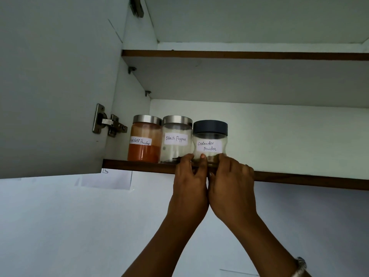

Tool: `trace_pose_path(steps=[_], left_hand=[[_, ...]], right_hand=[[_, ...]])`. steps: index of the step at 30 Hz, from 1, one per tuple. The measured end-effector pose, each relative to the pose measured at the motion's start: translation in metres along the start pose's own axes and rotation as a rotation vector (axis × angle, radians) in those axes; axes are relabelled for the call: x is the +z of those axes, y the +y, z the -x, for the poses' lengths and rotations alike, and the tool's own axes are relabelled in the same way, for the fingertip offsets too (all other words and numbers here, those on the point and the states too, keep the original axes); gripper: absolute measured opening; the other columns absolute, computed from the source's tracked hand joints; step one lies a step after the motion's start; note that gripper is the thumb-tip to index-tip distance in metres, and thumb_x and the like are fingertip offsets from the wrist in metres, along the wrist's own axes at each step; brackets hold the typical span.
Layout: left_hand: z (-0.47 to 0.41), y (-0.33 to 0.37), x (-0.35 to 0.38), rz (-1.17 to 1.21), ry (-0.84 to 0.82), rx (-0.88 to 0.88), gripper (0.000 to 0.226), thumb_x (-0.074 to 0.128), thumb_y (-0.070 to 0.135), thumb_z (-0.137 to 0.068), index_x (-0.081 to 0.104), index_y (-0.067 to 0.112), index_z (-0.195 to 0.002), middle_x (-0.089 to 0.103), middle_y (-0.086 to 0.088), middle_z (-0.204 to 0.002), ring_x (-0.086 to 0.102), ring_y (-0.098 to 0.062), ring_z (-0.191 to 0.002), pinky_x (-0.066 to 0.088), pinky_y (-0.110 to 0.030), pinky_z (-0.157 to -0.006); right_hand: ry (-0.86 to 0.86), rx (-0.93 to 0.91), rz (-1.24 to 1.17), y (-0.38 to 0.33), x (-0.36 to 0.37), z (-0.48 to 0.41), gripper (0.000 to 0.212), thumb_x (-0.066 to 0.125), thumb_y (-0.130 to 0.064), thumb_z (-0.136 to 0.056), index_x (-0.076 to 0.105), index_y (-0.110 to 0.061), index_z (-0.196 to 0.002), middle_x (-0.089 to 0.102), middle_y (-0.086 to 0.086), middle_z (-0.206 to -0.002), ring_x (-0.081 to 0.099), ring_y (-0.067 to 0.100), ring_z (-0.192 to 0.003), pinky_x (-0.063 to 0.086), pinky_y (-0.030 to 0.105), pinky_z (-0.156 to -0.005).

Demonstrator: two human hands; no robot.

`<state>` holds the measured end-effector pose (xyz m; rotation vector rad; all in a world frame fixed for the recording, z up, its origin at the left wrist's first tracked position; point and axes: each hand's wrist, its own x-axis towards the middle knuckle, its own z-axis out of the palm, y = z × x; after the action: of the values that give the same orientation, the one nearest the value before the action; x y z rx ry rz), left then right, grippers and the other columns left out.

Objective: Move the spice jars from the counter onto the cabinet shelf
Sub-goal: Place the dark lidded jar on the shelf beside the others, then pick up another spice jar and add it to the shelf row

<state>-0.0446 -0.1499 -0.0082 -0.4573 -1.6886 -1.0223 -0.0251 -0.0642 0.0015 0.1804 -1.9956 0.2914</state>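
Note:
Three labelled jars stand in a row at the left end of the lower cabinet shelf [299, 179]. The red chilli powder jar [144, 139] with a steel lid is leftmost, the black pepper jar [175, 139] with a steel lid is beside it. The coriander powder jar [209, 142] with a dark lid sits at the shelf's front edge. My left hand [189, 180] and my right hand [231, 182] both reach up from below and clasp the base of the coriander jar, fingers on its lower sides.
The open cabinet door [56, 86] hangs at the left on a steel hinge [108, 124]. An upper shelf [239, 55] runs above. The lower shelf extends bare to the right of the jars. A white wall lies below the cabinet.

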Motion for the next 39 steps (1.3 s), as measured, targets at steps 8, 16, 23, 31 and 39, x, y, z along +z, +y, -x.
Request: trace_pose_path(steps=[8,16,23,31,39], left_hand=[[0.011,0.006,-0.016,-0.27,-0.194,0.107,0.049,0.047,0.027,-0.095,0.031,0.018,-0.141,0.033,-0.008,-0.144,0.032,-0.025,-0.134,0.033,-0.036,-0.108],[0.059,0.003,-0.028,-0.532,-0.535,0.234,0.083,0.053,0.024,-0.092,-0.007,0.016,-0.148,-0.017,-0.009,-0.156,-0.009,-0.025,-0.145,0.01,-0.036,-0.117],[0.136,0.016,-0.033,-0.409,-0.766,0.143,0.092,0.059,0.021,-0.086,-0.01,0.017,-0.148,-0.02,-0.011,-0.155,-0.011,-0.028,-0.144,0.011,-0.038,-0.116],[0.264,0.043,-0.001,-0.253,-1.067,0.185,0.082,0.053,0.021,-0.086,0.001,0.01,-0.149,-0.006,-0.012,-0.157,-0.012,-0.032,-0.144,0.001,-0.04,-0.117],[0.414,0.088,0.065,-0.193,-1.373,0.343,0.091,0.058,0.043,-0.083,0.003,0.015,-0.15,-0.001,-0.008,-0.158,-0.012,-0.034,-0.143,-0.006,-0.042,-0.115]], right_hand=[[-0.086,-0.056,0.03,0.004,-0.001,0.009,0.068,0.044,-0.036,-0.093,0.01,-0.012,-0.147,0.019,0.013,-0.154,0.014,0.032,-0.143,0.0,0.043,-0.116],[-0.318,-0.068,0.027,0.013,-0.011,0.057,0.089,0.053,-0.04,-0.089,-0.011,-0.023,-0.147,-0.018,0.01,-0.156,-0.018,0.029,-0.143,0.004,0.047,-0.116],[-0.511,0.027,0.04,0.037,-0.025,0.142,0.09,0.055,-0.035,-0.089,-0.013,-0.021,-0.147,-0.018,0.009,-0.156,-0.018,0.03,-0.142,0.006,0.045,-0.116],[-0.719,0.21,0.113,0.096,-0.064,0.279,0.084,0.051,-0.032,-0.088,-0.006,-0.017,-0.148,-0.007,0.013,-0.157,-0.012,0.035,-0.143,0.01,0.051,-0.115],[-0.97,0.288,0.305,0.185,-0.104,0.425,0.084,0.044,-0.048,-0.088,-0.001,-0.012,-0.149,0.002,0.016,-0.157,-0.002,0.039,-0.143,0.007,0.054,-0.116]])
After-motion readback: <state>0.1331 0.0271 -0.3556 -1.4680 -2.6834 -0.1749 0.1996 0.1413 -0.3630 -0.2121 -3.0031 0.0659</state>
